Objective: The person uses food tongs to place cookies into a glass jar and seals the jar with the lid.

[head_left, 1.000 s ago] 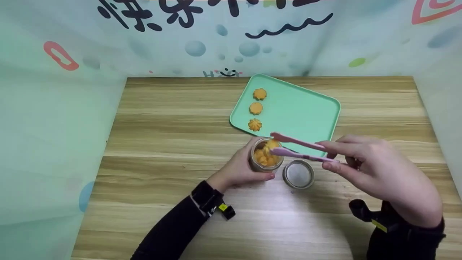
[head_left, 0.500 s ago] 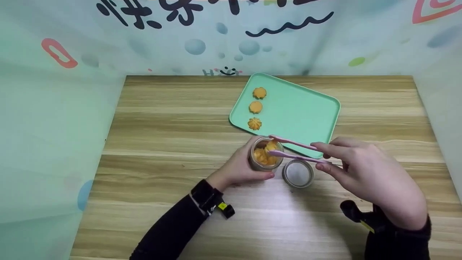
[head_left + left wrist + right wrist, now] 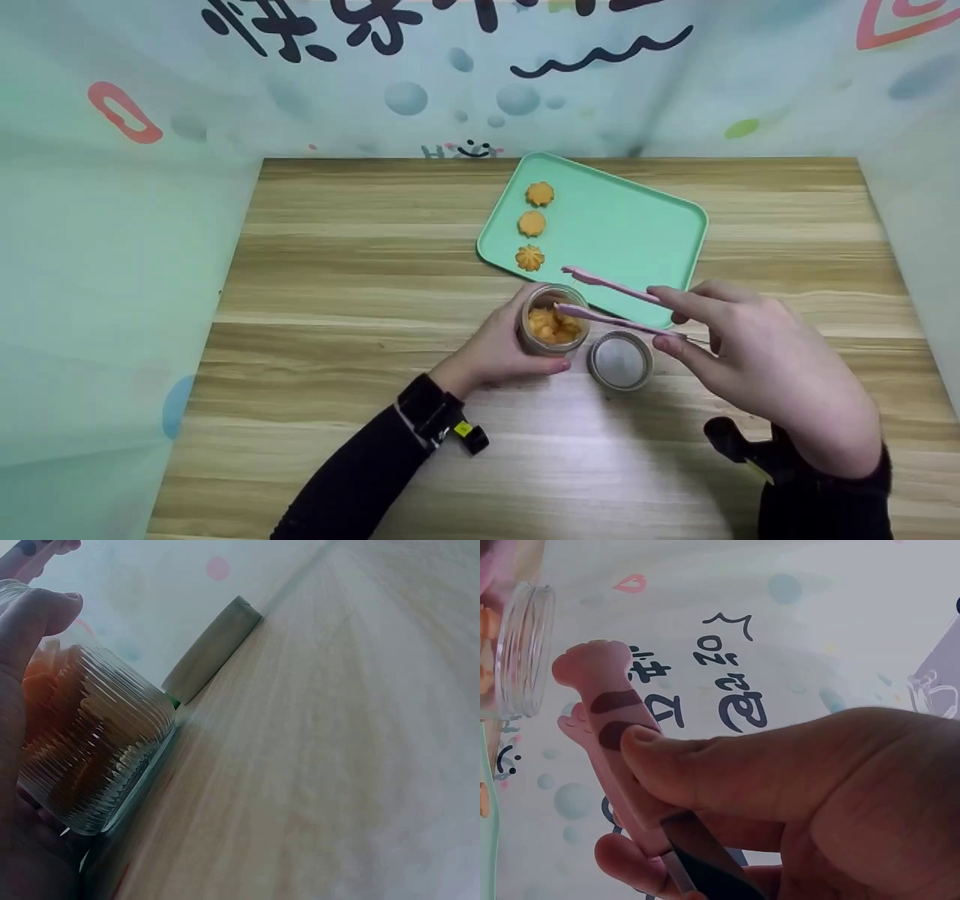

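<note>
Pink tongs (image 3: 611, 300) pinched by right hand (image 3: 765, 367), left hand (image 3: 491, 349) gripping jar (image 3: 551, 330) beside lid (image 3: 620, 361).

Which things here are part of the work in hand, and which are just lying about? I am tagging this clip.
In use: left hand gripping the ribbed glass jar of cookies; right hand holding pink tongs over its mouth; green tray with three cookies.
Lying about: jar lid on the wooden table; printed backdrop.

Ribbed clear glass jar (image 3: 90, 757), matt pink plastic tongs (image 3: 611, 300), smooth mint plastic tray (image 3: 637, 232), dull metal lid (image 3: 619, 361), grained wood table (image 3: 337, 262)
</note>
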The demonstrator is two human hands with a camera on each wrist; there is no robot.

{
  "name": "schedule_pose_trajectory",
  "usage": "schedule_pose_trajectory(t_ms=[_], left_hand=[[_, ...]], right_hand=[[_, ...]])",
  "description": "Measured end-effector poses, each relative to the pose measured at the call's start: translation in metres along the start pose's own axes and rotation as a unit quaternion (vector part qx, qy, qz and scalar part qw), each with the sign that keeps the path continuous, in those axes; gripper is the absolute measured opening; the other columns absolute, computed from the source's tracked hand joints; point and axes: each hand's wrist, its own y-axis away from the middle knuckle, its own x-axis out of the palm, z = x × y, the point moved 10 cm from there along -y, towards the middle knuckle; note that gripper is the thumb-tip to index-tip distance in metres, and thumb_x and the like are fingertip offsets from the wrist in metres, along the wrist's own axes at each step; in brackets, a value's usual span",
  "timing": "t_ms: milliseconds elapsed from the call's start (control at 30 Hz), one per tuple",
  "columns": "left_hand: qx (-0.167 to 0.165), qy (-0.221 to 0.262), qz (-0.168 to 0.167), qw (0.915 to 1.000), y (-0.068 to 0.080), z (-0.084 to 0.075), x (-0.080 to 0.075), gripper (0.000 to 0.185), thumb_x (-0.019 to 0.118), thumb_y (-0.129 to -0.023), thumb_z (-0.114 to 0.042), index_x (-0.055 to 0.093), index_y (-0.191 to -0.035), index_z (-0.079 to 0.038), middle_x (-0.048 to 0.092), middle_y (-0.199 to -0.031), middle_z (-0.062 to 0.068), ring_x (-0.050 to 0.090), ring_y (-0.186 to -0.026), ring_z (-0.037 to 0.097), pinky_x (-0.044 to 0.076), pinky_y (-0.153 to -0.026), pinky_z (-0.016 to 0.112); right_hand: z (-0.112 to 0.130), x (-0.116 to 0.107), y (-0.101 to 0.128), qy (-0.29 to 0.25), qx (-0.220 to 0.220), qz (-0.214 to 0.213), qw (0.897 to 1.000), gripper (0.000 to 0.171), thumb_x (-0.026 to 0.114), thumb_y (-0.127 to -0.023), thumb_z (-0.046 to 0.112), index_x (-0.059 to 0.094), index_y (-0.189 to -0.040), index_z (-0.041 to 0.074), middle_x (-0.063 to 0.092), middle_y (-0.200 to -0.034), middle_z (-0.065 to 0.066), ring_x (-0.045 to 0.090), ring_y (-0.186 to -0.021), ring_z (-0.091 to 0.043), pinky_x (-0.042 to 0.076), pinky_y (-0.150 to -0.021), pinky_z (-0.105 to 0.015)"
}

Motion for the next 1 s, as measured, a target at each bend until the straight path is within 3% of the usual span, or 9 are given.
schedule_pose_trajectory(t_ms=[200,333,567,767,1000], left_hand=[[0.001,0.001,0.001,1.0000,0.000,0.000,0.000,0.095,0.102,-0.076,-0.022,0.050,-0.155,-0.029,0.063,-0.147,-0.008,0.059,-0.138,0.015,0.041,-0.126,0.039],[-0.005,-0.010,-0.001,0.9999,0.001,0.002,-0.001,0.097,0.102,-0.075,-0.023,0.050,-0.156,-0.027,0.063,-0.147,-0.007,0.058,-0.138,0.015,0.041,-0.126,0.040],[-0.012,-0.017,-0.006,0.9998,0.001,0.003,-0.001,0.097,0.103,-0.074,-0.025,0.050,-0.156,-0.032,0.063,-0.147,-0.010,0.057,-0.139,0.013,0.041,-0.125,0.041],[-0.007,-0.012,-0.006,0.9999,0.001,0.003,-0.002,0.096,0.103,-0.074,-0.026,0.050,-0.154,-0.033,0.063,-0.147,-0.012,0.057,-0.139,0.013,0.041,-0.125,0.040],[0.016,-0.008,0.006,0.9998,0.000,0.000,0.001,0.096,0.103,-0.075,-0.026,0.051,-0.155,-0.028,0.062,-0.148,-0.009,0.056,-0.140,0.014,0.040,-0.126,0.039]], right_hand=[[-0.005,0.000,-0.005,-0.011,0.003,-0.008,1.000,0.049,0.091,-0.090,0.014,0.076,-0.137,0.010,0.076,-0.105,-0.004,0.055,-0.064,-0.005,0.049,-0.056,-0.030],[-0.016,0.004,-0.013,-0.026,0.036,-0.016,0.999,0.048,0.088,-0.094,0.017,0.075,-0.140,0.011,0.074,-0.101,-0.004,0.054,-0.062,-0.006,0.046,-0.054,-0.028],[-0.041,0.022,-0.035,-0.047,0.070,-0.027,0.996,0.047,0.084,-0.099,0.022,0.073,-0.142,0.008,0.077,-0.105,-0.009,0.058,-0.065,-0.011,0.047,-0.061,-0.034],[-0.062,0.052,-0.054,-0.055,0.083,-0.006,0.995,0.047,0.081,-0.101,0.024,0.071,-0.143,0.005,0.077,-0.107,-0.013,0.060,-0.067,-0.019,0.049,-0.066,-0.039],[-0.080,0.083,-0.067,-0.062,0.087,0.051,0.993,0.051,0.079,-0.102,0.027,0.068,-0.146,0.003,0.078,-0.110,-0.015,0.058,-0.074,-0.024,0.048,-0.070,-0.041]])
